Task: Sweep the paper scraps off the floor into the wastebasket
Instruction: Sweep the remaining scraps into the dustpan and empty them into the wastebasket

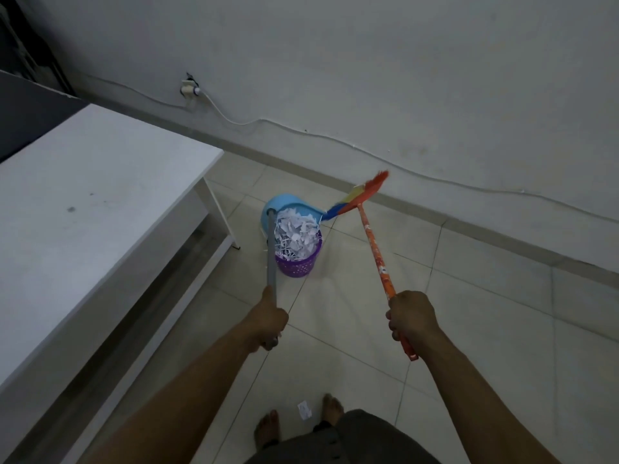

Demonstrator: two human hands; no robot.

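A purple wastebasket [297, 262] stands on the tiled floor, heaped with white paper scraps [296, 233]. Tipped over its far rim is a blue dustpan [283, 202] on a long grey handle [271, 252], and my left hand [272, 318] grips that handle's lower end. My right hand [412, 318] is closed around the orange handle of a broom [375, 244]. The broom's multicoloured bristle head [360, 195] is raised off the floor, its blue end at the dustpan's right edge. One paper scrap [304, 410] lies on the floor between my bare feet.
A white table [100, 202] fills the left side, its leg [222, 216] just left of the wastebasket. A grey wall with a socket [189, 88] and a trailing white cable [335, 139] runs behind. Tiled floor spreads to the right.
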